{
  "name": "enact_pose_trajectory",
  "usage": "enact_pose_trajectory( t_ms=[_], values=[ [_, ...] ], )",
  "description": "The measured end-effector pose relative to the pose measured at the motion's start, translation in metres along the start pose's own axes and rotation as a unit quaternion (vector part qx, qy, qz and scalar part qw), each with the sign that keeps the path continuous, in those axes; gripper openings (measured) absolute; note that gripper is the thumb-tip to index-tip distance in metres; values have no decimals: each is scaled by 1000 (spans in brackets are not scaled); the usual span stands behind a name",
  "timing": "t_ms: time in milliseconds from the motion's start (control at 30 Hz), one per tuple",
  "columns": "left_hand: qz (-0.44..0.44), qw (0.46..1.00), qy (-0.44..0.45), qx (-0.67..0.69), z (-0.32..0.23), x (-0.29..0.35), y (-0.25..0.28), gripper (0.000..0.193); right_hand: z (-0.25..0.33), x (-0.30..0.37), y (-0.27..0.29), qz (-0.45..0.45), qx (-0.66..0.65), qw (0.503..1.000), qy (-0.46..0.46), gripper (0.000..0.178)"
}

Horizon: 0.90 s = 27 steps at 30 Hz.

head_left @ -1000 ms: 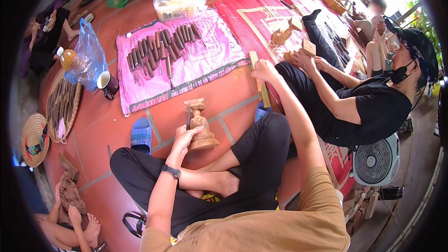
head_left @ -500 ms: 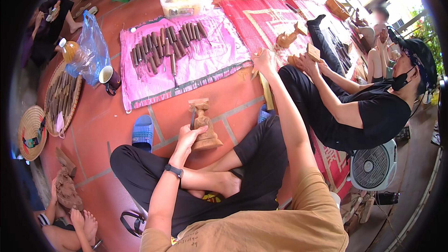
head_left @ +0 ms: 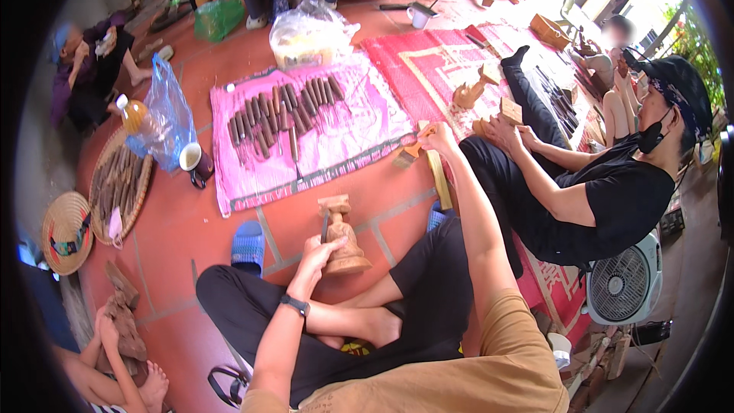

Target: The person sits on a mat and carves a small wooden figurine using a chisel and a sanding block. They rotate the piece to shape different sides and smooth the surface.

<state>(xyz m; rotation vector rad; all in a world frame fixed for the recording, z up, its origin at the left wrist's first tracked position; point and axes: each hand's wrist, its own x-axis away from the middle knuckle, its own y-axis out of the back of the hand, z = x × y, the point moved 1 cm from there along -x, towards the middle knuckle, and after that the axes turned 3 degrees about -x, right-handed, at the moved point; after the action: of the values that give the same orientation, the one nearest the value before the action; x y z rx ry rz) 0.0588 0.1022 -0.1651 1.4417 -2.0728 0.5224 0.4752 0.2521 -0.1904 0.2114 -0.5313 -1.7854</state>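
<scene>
My left hand [head_left: 315, 260] is closed around a carved wooden figure [head_left: 349, 251], which stands on its base above my crossed legs. A thin dark chisel-like tool [head_left: 324, 226] is also in that hand, alongside the figure; its lower end is hidden. Out to the front right, my right hand [head_left: 438, 138] grips a flat brush [head_left: 409, 155] with its bristles pointing down and left, over the tiles near the pink sheet's corner. Just under my right forearm lies a pale wooden bar [head_left: 439, 180].
Several dark-handled carving tools [head_left: 264, 115] lie on a pink sheet [head_left: 237, 176]. A mug [head_left: 194, 160], bottle [head_left: 131, 115] and basket of tools [head_left: 115, 180] are at left. On the right, a co-worker [head_left: 581, 191] sits on a red mat [head_left: 413, 61] near a fan [head_left: 625, 279].
My view has tilted up, so the scene sits lower. My right hand has turned, and the brush shows more plainly. My left hand still holds the figure and thin tool.
</scene>
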Motion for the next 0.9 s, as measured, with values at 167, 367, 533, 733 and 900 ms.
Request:
enact_pose_trajectory(
  t_ms=[167,367,533,733,900],
  values=[
    [-13,1000,-21,17,15,-6,8,30,23,-5,-3,-74,-188,978,60,18],
    [-5,999,-34,-11,17,-13,1,26,-41,-2,-26,-132,-221,964,-69,30],
    [-5,999,-29,12,13,-3,1,26,-41,4,-42,-117,-282,947,-105,35],
    [-7,999,-24,33,45,-29,25,28,15,44,-62,-172,-104,978,62,27],
    [-97,988,-92,81,42,-23,29,44,58,146,-115,-23,-236,966,100,37]
  ],
)
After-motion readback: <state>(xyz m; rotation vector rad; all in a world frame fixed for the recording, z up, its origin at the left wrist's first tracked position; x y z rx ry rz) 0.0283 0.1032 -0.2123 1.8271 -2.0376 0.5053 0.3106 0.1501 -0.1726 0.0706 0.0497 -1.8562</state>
